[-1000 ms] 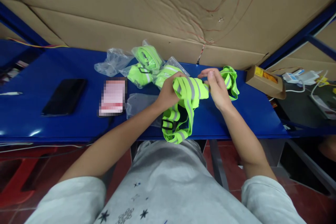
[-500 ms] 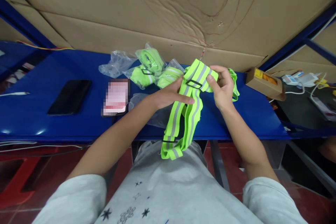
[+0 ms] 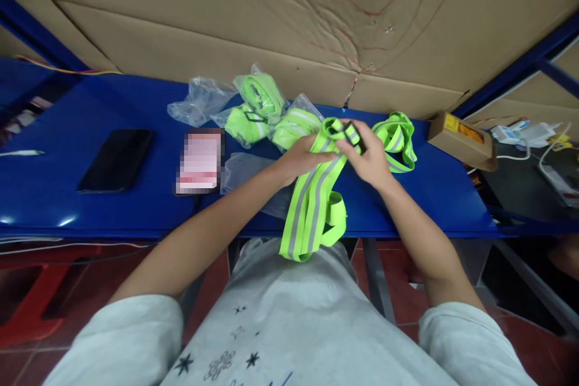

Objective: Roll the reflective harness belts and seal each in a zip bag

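A neon-green reflective strap with grey stripes hangs from both hands over the table's front edge. My left hand grips it near the top, thumb lying across the webbing. My right hand pinches the strap's upper end, where it is folded into a small roll beside a black buckle. The fingertips behind the webbing are hidden. Right of my right hand, a second loose green strap lies in a heap on the table. Rolled green straps in clear bags sit beyond my left hand.
On the blue table lie a black phone, a phone with a blurred-out screen and crumpled clear bags. A small cardboard box stands at the right. Behind rises a cardboard panel with thin red wires.
The strap's upper end, flat and broad before, is now turned into a small roll. My right hand has moved left, nearer my left hand, and the hanging loops lie closer together.
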`<state>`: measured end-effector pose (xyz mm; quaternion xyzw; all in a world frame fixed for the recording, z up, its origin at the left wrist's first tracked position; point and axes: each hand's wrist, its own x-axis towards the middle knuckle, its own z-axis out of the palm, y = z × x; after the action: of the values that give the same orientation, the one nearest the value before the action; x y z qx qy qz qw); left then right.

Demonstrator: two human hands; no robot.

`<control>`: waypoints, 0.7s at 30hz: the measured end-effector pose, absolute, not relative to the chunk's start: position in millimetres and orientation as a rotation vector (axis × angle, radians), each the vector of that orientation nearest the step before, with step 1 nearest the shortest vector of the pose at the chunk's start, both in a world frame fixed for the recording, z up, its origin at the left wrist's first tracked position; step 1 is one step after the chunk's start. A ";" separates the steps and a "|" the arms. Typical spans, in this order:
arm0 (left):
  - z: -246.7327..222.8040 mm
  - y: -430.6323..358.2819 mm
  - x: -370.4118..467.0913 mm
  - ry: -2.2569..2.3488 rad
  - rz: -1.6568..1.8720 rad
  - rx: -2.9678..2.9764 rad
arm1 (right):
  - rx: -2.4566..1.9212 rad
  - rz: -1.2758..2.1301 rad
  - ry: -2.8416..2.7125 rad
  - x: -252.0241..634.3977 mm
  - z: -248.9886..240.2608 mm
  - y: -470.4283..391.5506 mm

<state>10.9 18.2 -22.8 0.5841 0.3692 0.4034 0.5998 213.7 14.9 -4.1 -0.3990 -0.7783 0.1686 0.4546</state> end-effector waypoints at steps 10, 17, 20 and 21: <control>1.3 9.6 2.0 0.670 0.732 1.233 | -1.054 1.018 -1.419 222.0 1.9 23.8; -10.7 7.4 10.4 0.750 0.716 1.217 | -1.076 0.346 -1.667 210.1 -14.5 17.1; -16.7 10.7 14.0 0.805 0.793 1.114 | -1.062 0.116 -1.837 212.7 -11.0 14.6; -17.8 12.2 14.4 0.799 0.820 1.072 | -1.043 0.123 -1.914 213.7 -8.8 13.6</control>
<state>14.4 12.2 -17.8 0.4828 0.3597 0.3693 0.7080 213.7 13.6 -8.8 -0.4238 -0.7779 0.0502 0.4612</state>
